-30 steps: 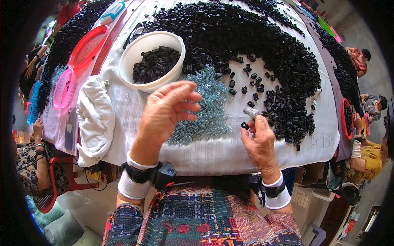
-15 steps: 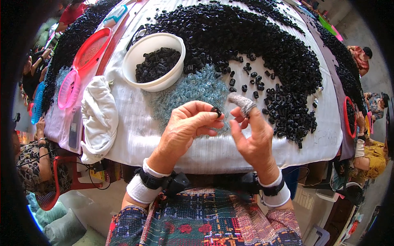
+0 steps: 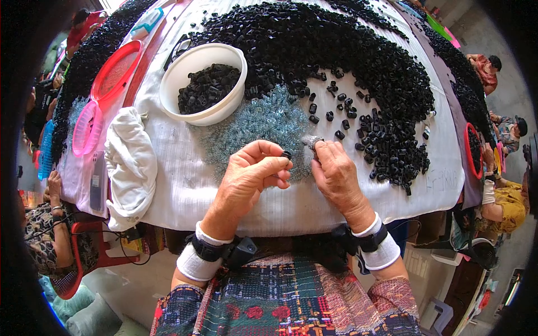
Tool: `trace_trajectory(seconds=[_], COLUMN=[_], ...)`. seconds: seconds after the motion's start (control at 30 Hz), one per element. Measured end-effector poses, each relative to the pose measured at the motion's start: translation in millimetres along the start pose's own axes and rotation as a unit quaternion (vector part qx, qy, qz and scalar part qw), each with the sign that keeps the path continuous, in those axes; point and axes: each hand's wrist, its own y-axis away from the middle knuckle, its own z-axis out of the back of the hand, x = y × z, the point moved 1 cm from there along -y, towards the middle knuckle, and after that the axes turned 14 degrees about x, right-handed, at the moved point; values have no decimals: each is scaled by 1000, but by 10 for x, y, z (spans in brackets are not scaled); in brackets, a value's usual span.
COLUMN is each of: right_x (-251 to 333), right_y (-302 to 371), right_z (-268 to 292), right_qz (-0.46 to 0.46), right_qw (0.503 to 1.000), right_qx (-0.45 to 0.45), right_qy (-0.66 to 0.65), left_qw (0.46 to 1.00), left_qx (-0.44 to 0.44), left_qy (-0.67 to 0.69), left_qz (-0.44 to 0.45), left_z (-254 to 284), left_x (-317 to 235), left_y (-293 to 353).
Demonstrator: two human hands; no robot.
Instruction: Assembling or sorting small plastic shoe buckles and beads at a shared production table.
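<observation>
Between the thumb and forefinger of my left hand is a small black plastic piece. My right hand is closed, its fingers curled toward the thumb at the right edge of a heap of small clear bluish pieces. A grey wrapping covers the tip of its forefinger. Whatever its fingertips pinch, if anything, is hidden. Just beyond my hands, loose black plastic pieces lie scattered on the white cloth, in front of a large mound of the same black pieces.
A white bowl partly filled with black pieces stands behind the clear heap. To its left are a folded white cloth, a pink basket, a red tray and a phone-like slab. Other people sit at both sides.
My right hand has turned and its fingers have curled in, reaching down beside the clear heap. My left hand has shifted slightly left, still pinching the black piece.
</observation>
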Motion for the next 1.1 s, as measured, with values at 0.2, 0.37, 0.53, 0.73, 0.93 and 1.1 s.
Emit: trace_trajectory(seconds=[0.2,0.37,0.53,0.73,0.93,1.1], right_x=[-58,165,346,383,350,230], right_y=[163,225,194,157,145,178], right_z=[33,332,599,668,657,544], right_qz=[-26,-2,89,135,115,64], right_qw=[999,992,990,990,992,973], right_qx=[-37,-74,-87,-13,-22,-90], right_qy=[-25,-103,-67,40,-54,-200], left_qw=[999,993,986,965,941,986], left_qx=[0,19,36,13,10,33], left_qy=[-41,-116,-162,-258,-332,-162], left_qz=[33,24,5,-39,-69,-12], left_z=[-71,-155,-280,-364,-386,-326], left_x=[35,54,52,104,120,128], left_y=[15,11,-12,-2,1,-7])
